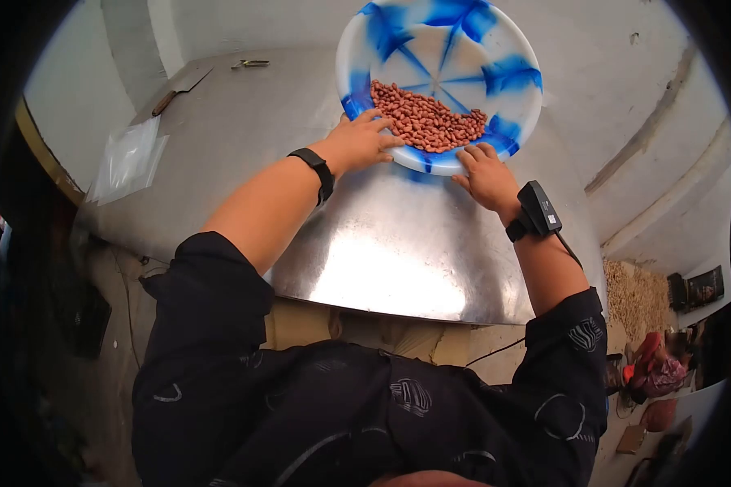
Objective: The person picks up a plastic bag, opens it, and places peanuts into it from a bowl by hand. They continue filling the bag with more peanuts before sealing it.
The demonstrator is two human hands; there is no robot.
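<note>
Overhead, left grip (361, 144), fingers spread, and right grip (486, 177), fingers curled, clasp a round blue-streaked plastic bowl (463, 49); reddish peanuts (426, 122) lie just beyond them, shiny metal tabletop (382, 243) beneath.

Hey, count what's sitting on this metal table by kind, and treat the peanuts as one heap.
Blue-and-white plastic bowl: 1
Heap of peanuts: 1
Cleaver: 1
Clear plastic bag: 1
Small metal tool: 1
Total: 5
</note>
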